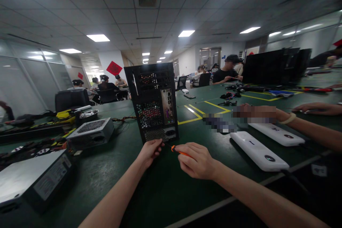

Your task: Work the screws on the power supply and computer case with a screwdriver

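Note:
A black computer case [155, 100] stands upright on the green table, its rear side facing me with the metal port panel, vent holes and power supply socket showing. In my right hand [199, 159] is a screwdriver [186, 154] with an orange handle; its dark shaft points left toward my other hand. My left hand [153, 151] is closed at the lower edge of the case, thumb and fingers pinched together by the screwdriver's tip. Whatever is between those fingers is too small to make out.
Left of the case sit a grey power supply unit [92, 132], a larger silver one [34, 178], a metal bowl [89, 114] and tangled cables. To the right lie two white power banks [258, 150]. A co-worker's arm [312, 128] reaches in there. Black monitors [269, 67] stand farther back.

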Demonstrator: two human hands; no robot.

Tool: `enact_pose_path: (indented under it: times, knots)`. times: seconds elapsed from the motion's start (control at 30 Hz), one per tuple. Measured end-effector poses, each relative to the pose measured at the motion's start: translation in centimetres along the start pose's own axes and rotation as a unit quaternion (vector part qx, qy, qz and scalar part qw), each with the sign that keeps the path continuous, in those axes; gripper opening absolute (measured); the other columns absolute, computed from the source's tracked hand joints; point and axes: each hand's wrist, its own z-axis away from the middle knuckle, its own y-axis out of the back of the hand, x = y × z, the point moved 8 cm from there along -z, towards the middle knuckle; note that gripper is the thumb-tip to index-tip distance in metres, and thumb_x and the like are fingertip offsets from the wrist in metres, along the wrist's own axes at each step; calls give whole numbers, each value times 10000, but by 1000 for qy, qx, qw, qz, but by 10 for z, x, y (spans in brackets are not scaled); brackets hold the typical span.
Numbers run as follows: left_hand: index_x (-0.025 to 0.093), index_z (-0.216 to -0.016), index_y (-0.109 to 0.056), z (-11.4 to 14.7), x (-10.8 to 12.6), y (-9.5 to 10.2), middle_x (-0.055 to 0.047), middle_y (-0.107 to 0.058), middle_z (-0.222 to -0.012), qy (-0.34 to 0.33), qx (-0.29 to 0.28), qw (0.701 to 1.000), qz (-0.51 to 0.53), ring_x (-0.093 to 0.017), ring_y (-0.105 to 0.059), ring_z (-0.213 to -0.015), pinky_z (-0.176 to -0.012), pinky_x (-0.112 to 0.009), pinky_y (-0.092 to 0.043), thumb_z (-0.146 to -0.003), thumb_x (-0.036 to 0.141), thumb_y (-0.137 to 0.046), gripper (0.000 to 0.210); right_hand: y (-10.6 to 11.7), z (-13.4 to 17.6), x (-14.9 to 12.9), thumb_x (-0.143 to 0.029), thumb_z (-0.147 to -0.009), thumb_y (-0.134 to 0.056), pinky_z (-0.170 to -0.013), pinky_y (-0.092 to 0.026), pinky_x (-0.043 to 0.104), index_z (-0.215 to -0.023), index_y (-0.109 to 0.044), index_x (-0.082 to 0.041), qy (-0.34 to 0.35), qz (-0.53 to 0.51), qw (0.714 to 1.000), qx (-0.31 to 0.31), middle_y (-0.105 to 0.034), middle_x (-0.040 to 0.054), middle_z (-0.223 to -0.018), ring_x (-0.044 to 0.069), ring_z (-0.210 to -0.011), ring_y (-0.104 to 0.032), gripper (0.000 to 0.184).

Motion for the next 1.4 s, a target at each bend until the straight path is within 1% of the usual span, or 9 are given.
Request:
enact_pose_path:
  times: [0.07,0.23,0.37,0.47,0.73,0.87,0.97,1.17,1.4]
  knots:
    - [90,-700,-568,0,0,-1,-24,-575,-687,-1,-4,1000,1,-6,-409,-434,-341,-115,-221,-724,240,-594,153,0,0,0,-126,-735,-498,-697,-481,290,-828,-507,-152,1,6,1000,-2,-615,86,-906,154,-811,-578,97]
    - [99,-870,-582,-3,-3,-9,-88,-631,-877,2,-22,1000,-2,-25,-470,-470,-376,-133,-289,-784,192,-502,150,1,5,10,-124,-730,-494,-695,-475,298,-821,-511,-157,-25,29,999,3,-615,77,-895,153,-801,-576,99]
    - [109,-936,-579,-9,-7,-25,-110,-622,-994,8,-74,997,6,-40,-508,-511,-413,-147,-328,-778,147,-490,185,8,9,22,-110,-723,-498,-706,-472,305,-821,-515,-164,-58,51,997,27,-618,71,-883,154,-802,-578,113]
    - [115,-960,-589,-13,-8,-34,-120,-604,-1056,1,-105,994,29,-50,-529,-545,-443,-157,-355,-775,143,-495,209,10,10,28,-107,-724,-495,-687,-471,295,-798,-520,-169,-74,62,995,28,-620,64,-861,151,-779,-578,100]
    - [96,-953,-609,-11,-8,-39,-129,-610,-1056,10,-105,990,98,-59,-551,-607,-550,-172,-426,-747,129,-552,216,7,13,34,-110,-725,-498,-687,-461,294,-793,-527,-165,-85,73,994,15,-616,58,-846,146,-755,-562,92]
    - [93,-972,-603,-10,-10,-48,-133,-605,-1066,24,-122,986,114,-70,-561,-626,-565,-180,-436,-753,117,-543,228,8,13,34,-109,-722,-503,-680,-458,286,-792,-528,-163,-84,80,993,14,-616,56,-842,142,-743,-557,92]
    - [98,-985,-596,-10,-10,-53,-133,-591,-1092,21,-137,982,125,-71,-563,-634,-571,-183,-441,-761,101,-526,235,7,12,34,-109,-721,-508,-680,-456,285,-792,-529,-161,-82,85,993,9,-616,56,-840,142,-740,-556,91]
    - [100,-977,-601,-10,-11,-54,-128,-591,-1084,15,-141,982,128,-57,-558,-625,-577,-168,-441,-750,66,-517,244,4,14,35,-124,-739,-492,-690,-454,292,-805,-534,-168,-83,87,993,-2,-616,61,-865,145,-757,-562,90]
    - [115,-972,-600,-8,-9,-54,-108,-604,-1065,16,-134,983,122,-48,-557,-618,-582,-163,-441,-754,82,-522,234,2,14,36,-126,-749,-484,-700,-457,293,-801,-536,-167,-78,88,993,-10,-616,64,-872,149,-776,-561,85]
